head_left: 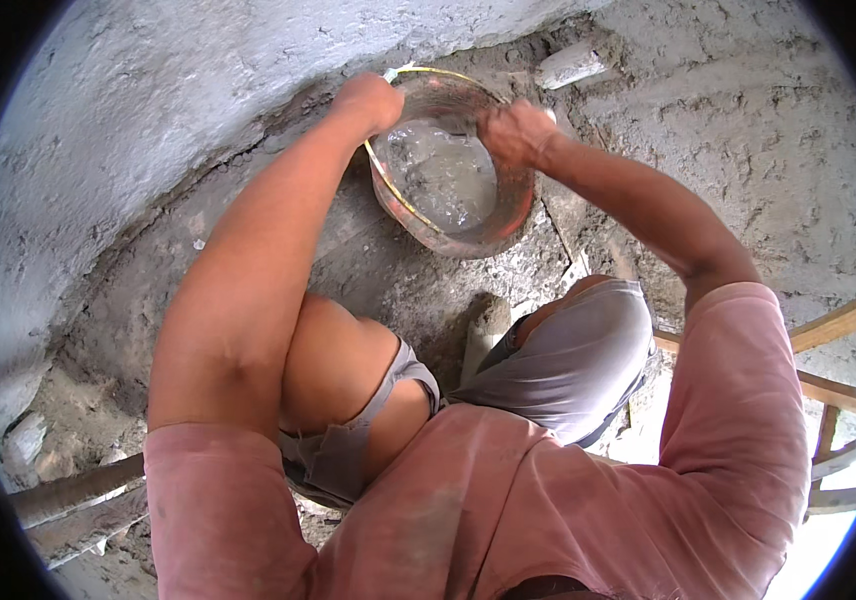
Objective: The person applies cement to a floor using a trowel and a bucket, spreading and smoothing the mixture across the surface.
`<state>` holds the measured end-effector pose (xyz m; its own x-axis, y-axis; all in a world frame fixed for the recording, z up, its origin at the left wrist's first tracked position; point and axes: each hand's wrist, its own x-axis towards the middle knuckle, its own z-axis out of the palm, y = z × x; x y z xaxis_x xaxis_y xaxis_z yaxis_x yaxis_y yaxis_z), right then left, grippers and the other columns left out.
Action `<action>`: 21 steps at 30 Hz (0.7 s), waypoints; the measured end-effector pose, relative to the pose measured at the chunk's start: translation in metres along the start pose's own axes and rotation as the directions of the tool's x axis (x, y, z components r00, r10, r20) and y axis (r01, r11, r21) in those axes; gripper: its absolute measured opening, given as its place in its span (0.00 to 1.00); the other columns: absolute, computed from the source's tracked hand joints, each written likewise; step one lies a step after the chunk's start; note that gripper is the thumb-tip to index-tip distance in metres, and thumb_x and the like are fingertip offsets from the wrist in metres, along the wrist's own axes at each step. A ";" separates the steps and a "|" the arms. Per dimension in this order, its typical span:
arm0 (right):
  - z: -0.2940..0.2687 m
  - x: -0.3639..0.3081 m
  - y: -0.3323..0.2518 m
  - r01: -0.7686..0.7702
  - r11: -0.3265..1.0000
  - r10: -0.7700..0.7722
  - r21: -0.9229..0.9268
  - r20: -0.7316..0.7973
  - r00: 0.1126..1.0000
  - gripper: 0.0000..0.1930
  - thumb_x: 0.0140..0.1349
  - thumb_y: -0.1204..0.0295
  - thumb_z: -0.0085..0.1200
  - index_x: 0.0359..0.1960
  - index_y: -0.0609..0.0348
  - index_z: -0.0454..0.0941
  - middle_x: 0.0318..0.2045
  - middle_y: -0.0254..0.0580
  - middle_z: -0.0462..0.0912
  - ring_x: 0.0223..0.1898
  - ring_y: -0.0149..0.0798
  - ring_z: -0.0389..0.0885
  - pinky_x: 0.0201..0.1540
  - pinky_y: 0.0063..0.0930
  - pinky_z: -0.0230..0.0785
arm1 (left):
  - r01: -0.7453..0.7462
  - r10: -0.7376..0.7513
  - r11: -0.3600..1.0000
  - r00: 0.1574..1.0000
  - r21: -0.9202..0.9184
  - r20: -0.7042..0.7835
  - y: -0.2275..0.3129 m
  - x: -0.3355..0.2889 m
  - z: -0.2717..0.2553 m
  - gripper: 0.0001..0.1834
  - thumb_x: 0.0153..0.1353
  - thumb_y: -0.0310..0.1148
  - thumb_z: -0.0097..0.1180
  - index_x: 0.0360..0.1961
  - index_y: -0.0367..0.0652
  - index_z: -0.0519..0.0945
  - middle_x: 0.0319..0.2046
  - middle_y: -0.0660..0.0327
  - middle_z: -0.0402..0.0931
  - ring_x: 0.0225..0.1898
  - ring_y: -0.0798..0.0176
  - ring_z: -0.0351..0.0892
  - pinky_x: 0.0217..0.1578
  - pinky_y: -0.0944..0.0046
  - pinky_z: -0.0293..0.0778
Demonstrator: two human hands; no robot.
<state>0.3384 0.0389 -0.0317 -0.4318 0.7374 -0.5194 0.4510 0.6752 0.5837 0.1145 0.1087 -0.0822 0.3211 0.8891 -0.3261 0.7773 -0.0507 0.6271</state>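
Note:
A round, reddish, cement-stained tub [520,205] stands on the rough ground in front of me, with wet grey mix [440,172] in it. My left hand [368,103] is closed at the tub's far left rim, over a thin yellow-and-white strip [393,188] that follows the rim. A whitish bit pokes out by its knuckles. On the far right rim my right hand [516,135] is closed too, its fingers curled over the edge. Something small and white shows beside it. What lies inside each grip is partly hidden.
A rough grey wall [128,130] curves along the left and far side. A pale cylindrical piece [570,65] lies beyond the tub. Wooden bars [838,320] stand at the right, and others [78,495] at the lower left. My bent knees are just in front of the tub.

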 end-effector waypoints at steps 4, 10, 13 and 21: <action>-0.011 -0.024 -0.014 -0.136 0.936 -0.015 0.325 0.424 0.906 0.12 0.58 0.63 0.54 0.37 0.53 0.86 0.39 0.45 0.86 0.43 0.48 0.86 0.46 0.41 0.78 | 0.034 -0.034 0.999 0.999 -0.005 -0.037 -0.003 0.001 0.005 0.24 0.65 0.45 0.50 0.46 0.34 0.83 0.51 0.44 0.79 0.53 0.43 0.79 0.54 0.51 0.74; 0.038 -0.043 -0.025 0.106 0.543 -0.179 0.833 -0.008 0.984 0.21 0.63 0.53 0.56 0.36 0.61 0.82 0.28 0.50 0.84 0.36 0.53 0.83 0.39 0.43 0.74 | 0.035 -0.034 0.999 0.999 0.002 -0.039 0.005 -0.001 0.010 0.25 0.66 0.47 0.51 0.48 0.34 0.82 0.52 0.43 0.78 0.55 0.42 0.78 0.55 0.51 0.73; 0.022 -0.035 -0.007 -0.354 0.191 -0.129 0.916 0.381 0.916 0.22 0.64 0.52 0.55 0.36 0.62 0.82 0.29 0.46 0.85 0.33 0.48 0.83 0.36 0.42 0.74 | 0.033 -0.033 0.999 0.999 0.006 -0.028 -0.003 0.002 0.006 0.25 0.66 0.47 0.51 0.48 0.34 0.82 0.52 0.43 0.78 0.55 0.43 0.78 0.55 0.51 0.73; 0.022 -0.031 -0.024 -0.312 0.883 0.224 0.350 0.271 0.936 0.24 0.69 0.51 0.43 0.34 0.59 0.83 0.34 0.48 0.86 0.36 0.42 0.87 0.38 0.40 0.79 | 0.033 -0.033 0.999 0.998 0.001 -0.056 -0.006 -0.007 0.007 0.20 0.60 0.37 0.52 0.47 0.34 0.83 0.51 0.42 0.79 0.54 0.43 0.79 0.53 0.52 0.75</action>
<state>0.3578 0.0002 -0.0434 -0.0919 0.8462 -0.5248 0.8063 0.3725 0.4595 0.1115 0.0992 -0.0885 0.2648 0.9144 -0.3061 0.7880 -0.0223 0.6153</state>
